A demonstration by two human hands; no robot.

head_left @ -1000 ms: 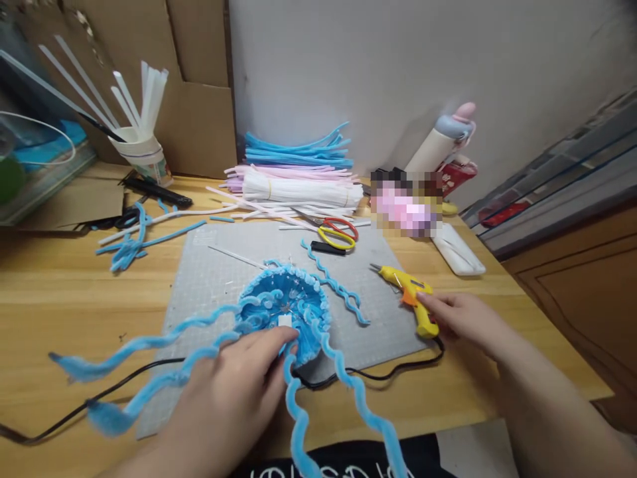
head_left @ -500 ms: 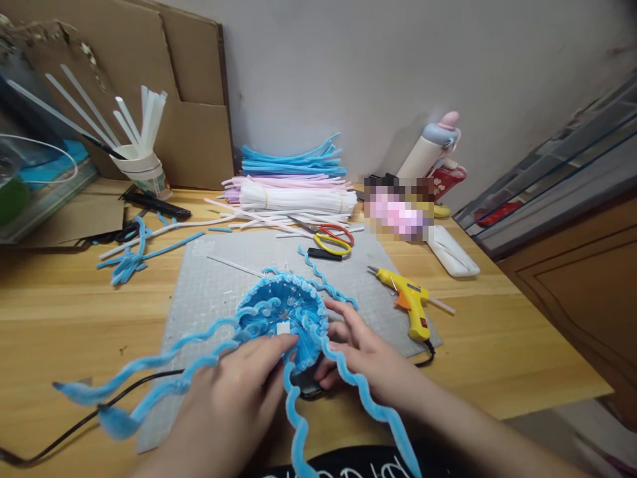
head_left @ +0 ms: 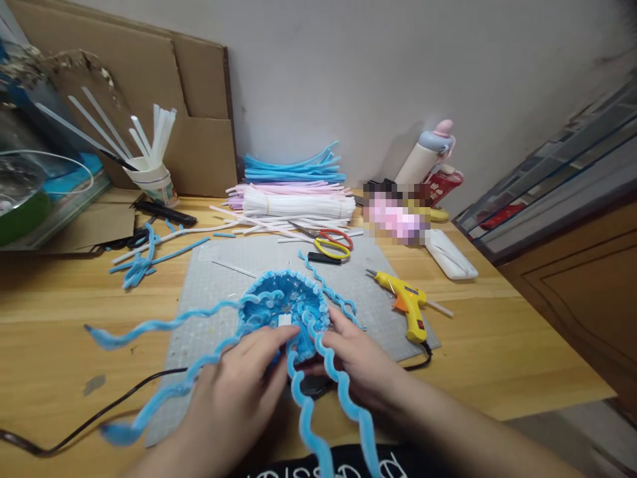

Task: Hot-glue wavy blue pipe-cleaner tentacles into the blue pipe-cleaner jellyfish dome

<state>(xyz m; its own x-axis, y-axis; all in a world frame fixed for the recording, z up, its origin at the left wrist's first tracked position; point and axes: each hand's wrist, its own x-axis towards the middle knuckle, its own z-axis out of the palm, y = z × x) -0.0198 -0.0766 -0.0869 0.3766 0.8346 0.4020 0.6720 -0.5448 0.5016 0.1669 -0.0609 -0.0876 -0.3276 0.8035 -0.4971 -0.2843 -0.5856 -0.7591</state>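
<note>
Between my hands is a blue pipe-cleaner jellyfish [head_left: 267, 283], its hollow underside turned up towards me. A small white square piece [head_left: 284, 320] sits inside the bowl. Several wavy blue tentacles hang out over its rim, two to the left and two towards me. My left hand [head_left: 243, 372] grips the near left rim, thumb reaching into the hollow. Around the right side curls my right hand [head_left: 355, 352], its fingertips partly hidden behind the rim. A dark object [head_left: 316, 385] lies under the jellyfish, mostly covered.
A yellow glue gun [head_left: 408, 302] lies on the grey cutting mat [head_left: 199, 292] at right. Behind are scissors [head_left: 332, 244], bundles of pipe cleaners [head_left: 298, 204], a cup of glue sticks [head_left: 152, 182] and a white case [head_left: 452, 254]. A black cable [head_left: 114, 401] crosses the left side.
The jellyfish has turned slightly in my hands and its tentacles have swung; the upper left one lies higher. My right fingers have shifted along the rim. The camera view has moved a little.
</note>
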